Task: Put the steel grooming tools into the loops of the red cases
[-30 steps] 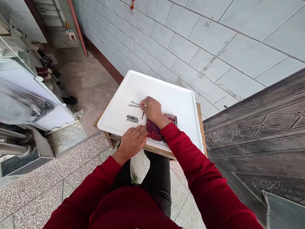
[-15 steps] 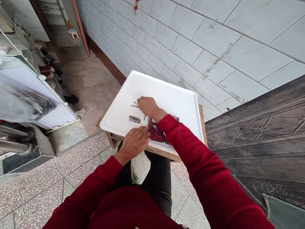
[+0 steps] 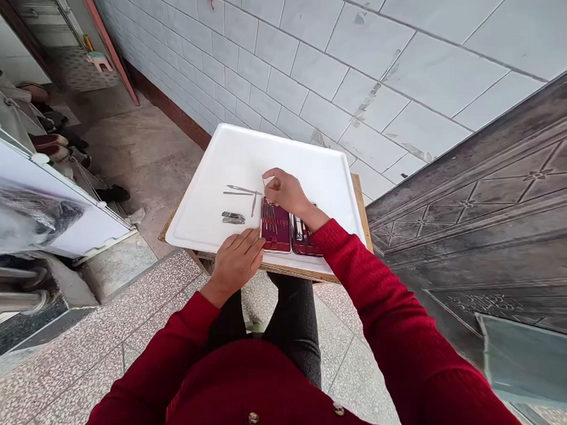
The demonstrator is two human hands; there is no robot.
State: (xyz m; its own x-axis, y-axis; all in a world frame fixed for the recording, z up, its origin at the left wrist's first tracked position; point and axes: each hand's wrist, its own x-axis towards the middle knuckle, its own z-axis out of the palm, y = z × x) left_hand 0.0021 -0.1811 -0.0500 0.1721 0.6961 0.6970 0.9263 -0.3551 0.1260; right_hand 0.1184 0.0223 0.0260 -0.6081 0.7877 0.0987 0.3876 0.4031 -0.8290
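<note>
The case (image 3: 277,238) is lying open near the tray's close edge, its purple left half carrying slim tools. The right hand (image 3: 286,193) is now hovering over its far left corner, having drawn back from the loose tools, so more of the case is showing; the work seems to be shifting from tray to case. Its thumb and forefinger are curling toward each other; whether they are pinching anything, I cannot tell. The left hand (image 3: 238,260) is lying flat, fingers close together, tips touching the case's left edge. Beyond it, the clippers (image 3: 233,218) and three thin tools (image 3: 244,189) are resting on the tray (image 3: 285,150), which is sitting on a wooden table (image 3: 362,206). A tiled wall (image 3: 307,64) is rising behind, a dark carved door (image 3: 521,190) is standing rightward, and shoes (image 3: 51,145) are lining the left.
</note>
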